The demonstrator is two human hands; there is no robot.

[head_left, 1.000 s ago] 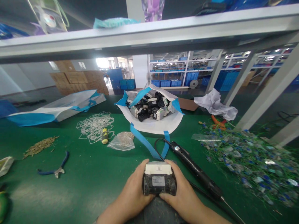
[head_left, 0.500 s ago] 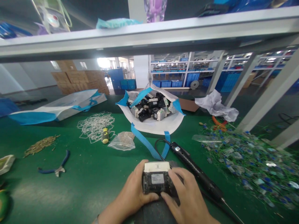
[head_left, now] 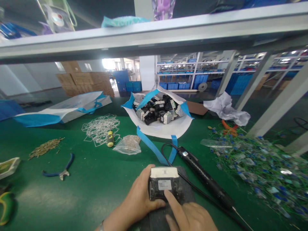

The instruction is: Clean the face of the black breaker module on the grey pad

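Note:
A boxy black device with a white top and a pale label [head_left: 165, 193] is upright before me on a dark flat block [head_left: 189, 179]. My left hand [head_left: 141, 192] is closed around its left side, thumb along the lower front. My right hand [head_left: 187, 215] is off the device's side; its index finger stretches out to the label's lower edge, and the other fingers are partly bent and hold nothing. Right of the device lies a black electric screwdriver [head_left: 204, 176] with a long thin bit and a cable. Beyond, a white and blue bag [head_left: 161, 130] stands open, full of similar devices.
Left on the green table are blue-handled pliers [head_left: 64, 173], a pile of small tan pieces [head_left: 47, 147], white wire loops [head_left: 99, 128], a yellow-black screwdriver [head_left: 110, 139] and a clear bag [head_left: 127, 144]. A green-blue heap [head_left: 264, 170] spreads at right. A shelf [head_left: 154, 35] crosses overhead.
My right hand has let go of the device's right side and moved down, its index finger now pointing at the label. My left hand keeps its hold. The view has shifted slightly.

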